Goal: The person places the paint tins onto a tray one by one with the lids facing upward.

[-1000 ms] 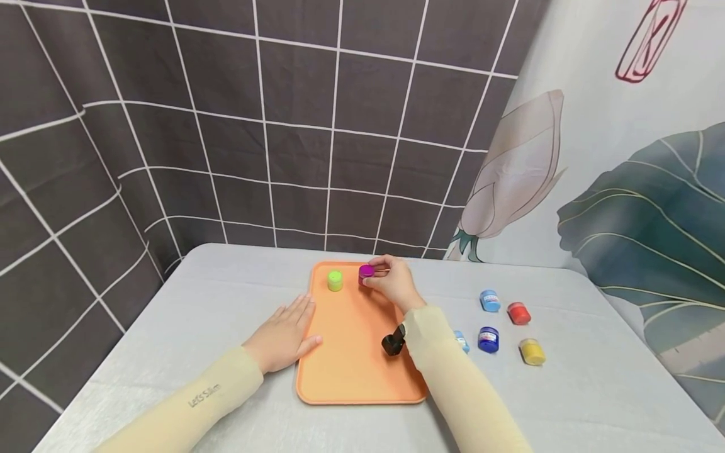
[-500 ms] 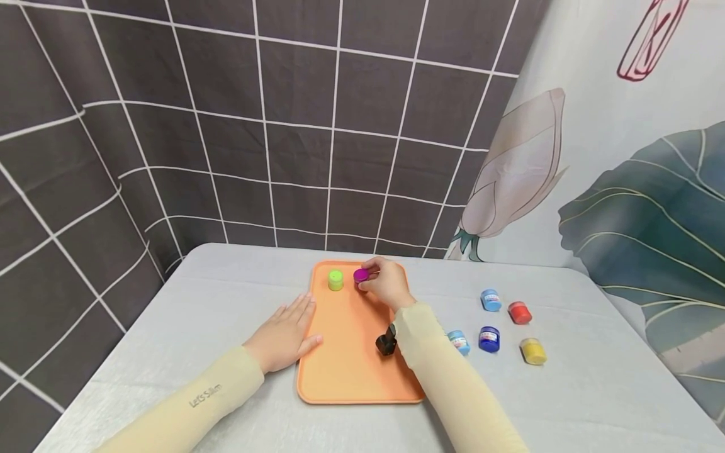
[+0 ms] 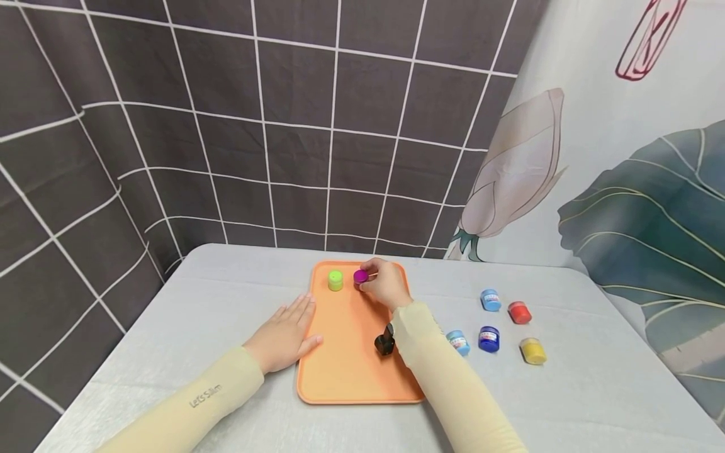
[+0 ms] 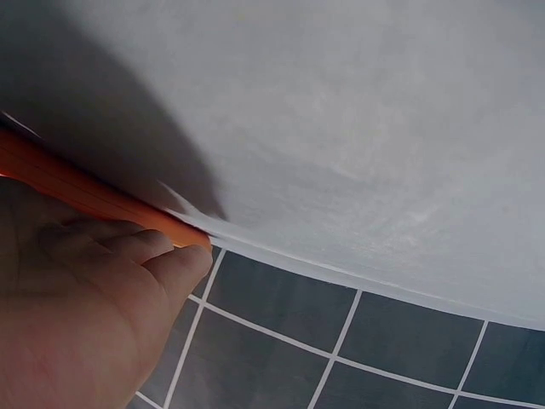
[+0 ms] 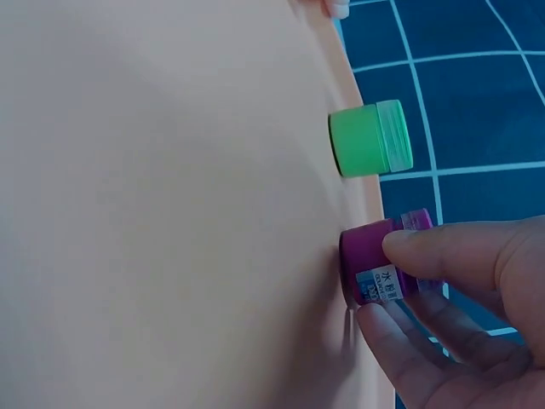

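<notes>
My right hand [image 3: 387,286] pinches a small purple paint jar [image 5: 368,256] between thumb and fingers, near the far end of the orange tray [image 3: 345,352]. In the right wrist view the jar's base is right at the tray surface, its label facing the camera. To its left a light green paint jar [image 3: 335,280] stands upright on the tray, a short gap away. My left hand [image 3: 280,336] rests with straight fingers along the tray's left edge. In the left wrist view its fingers lie over the orange rim [image 4: 102,200].
To the right of the tray, several jars lie or stand on the white-covered table [image 3: 566,402]: two light blue jars, one far [image 3: 490,300] and one near [image 3: 458,343], a dark blue jar [image 3: 489,339], a red jar [image 3: 519,313] and a yellow jar [image 3: 533,351]. Dark gridded cloth hangs behind.
My right hand has moved slightly left with the purple jar, closer to the green jar, then stayed nearly still. The left hand has kept its place.
</notes>
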`<state>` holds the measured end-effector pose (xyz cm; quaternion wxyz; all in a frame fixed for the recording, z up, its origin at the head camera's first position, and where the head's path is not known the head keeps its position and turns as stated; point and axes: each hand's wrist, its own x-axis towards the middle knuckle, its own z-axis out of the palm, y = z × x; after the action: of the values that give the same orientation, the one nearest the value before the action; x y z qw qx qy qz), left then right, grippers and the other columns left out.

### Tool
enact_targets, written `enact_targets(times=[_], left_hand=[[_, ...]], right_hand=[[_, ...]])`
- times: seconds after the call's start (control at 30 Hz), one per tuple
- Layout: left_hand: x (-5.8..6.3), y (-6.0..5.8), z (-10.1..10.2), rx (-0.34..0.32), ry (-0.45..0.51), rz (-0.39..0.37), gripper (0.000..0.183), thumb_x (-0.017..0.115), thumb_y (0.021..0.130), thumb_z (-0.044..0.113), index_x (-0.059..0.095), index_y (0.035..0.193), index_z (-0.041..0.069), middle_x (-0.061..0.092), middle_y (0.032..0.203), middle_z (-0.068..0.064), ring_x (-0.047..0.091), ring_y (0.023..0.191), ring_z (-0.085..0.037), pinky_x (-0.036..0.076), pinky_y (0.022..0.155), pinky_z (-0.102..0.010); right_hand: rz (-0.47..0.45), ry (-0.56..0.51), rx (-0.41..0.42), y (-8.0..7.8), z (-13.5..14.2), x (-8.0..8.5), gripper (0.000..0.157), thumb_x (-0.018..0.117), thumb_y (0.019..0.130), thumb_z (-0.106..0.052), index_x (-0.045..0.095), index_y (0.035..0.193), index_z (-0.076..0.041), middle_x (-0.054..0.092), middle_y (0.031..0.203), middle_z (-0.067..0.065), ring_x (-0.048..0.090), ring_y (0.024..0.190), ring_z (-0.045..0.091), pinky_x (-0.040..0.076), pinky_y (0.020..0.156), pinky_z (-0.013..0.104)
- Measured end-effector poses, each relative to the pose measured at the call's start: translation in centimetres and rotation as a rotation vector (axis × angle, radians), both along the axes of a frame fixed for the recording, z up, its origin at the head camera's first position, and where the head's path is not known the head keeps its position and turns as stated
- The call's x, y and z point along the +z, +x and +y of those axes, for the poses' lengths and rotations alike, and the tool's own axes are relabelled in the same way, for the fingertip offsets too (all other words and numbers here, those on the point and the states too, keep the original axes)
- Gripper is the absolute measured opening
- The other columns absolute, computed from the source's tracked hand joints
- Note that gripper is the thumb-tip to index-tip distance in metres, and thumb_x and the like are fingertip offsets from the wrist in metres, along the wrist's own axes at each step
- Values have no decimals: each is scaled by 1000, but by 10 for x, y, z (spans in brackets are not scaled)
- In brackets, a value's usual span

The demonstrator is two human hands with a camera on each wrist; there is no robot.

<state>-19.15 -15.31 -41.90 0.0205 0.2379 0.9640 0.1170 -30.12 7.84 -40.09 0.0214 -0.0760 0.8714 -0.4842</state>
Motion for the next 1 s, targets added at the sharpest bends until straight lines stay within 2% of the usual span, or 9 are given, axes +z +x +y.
enact_targets(times=[0.33,0.6,0.83,1.0], left_hand=[[-1,1,0,-4,2,10,73,52,105,40,32,152,-12,29,161,-27,26,150,-40,26,118,-60],[-1,1,0,-3,4,11,73,52,105,40,31,153,-12,29,161,-27,26,150,-40,26,118,-60],[-4,-1,-1,-8,7,20,73,52,105,40,33,152,-12,30,160,-28,27,150,-41,26,118,-60],[-6,-3,-2,-11,-5,28,73,51,105,40,32,152,-12,29,160,-27,27,150,-40,27,118,-60]], right_hand=[[10,32,-1,-2,2,-1,36,72,82,10,68,117,2,69,110,19,69,97,30,58,81,36],[6,27,-11,-3,5,-2,39,73,81,8,68,119,0,71,110,17,71,96,30,59,81,37],[-3,-18,-17,1,8,7,38,68,83,10,66,120,6,68,113,21,71,95,32,61,79,36],[34,25,5,5,14,14,37,69,85,7,66,121,7,68,114,20,71,92,30,61,75,34]])
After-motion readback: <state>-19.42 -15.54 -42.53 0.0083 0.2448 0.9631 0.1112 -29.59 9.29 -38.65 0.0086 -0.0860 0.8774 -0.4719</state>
